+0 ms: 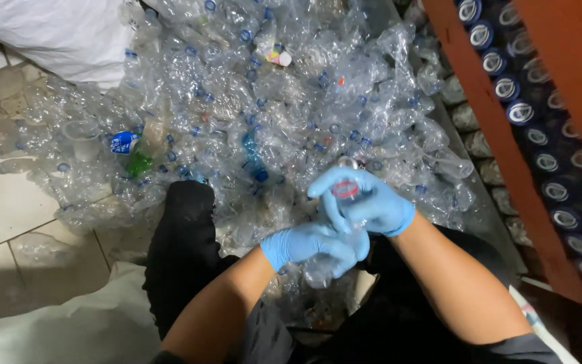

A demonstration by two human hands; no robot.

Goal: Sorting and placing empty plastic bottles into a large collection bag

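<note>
Clear bottle (342,222) clasped by both gloved hands, left hand (311,244), right hand (365,202); crushed-bottle heap (250,101) ahead, stacked cans (547,155) right.

Our gloved right hand (365,202) covers most of a clear bottle (346,191), so we cannot tell its shape; its lower part hides behind our left hand (314,244); stacked cans (540,141) run off the right edge; the white sack (55,34) is cut off top left.
</note>
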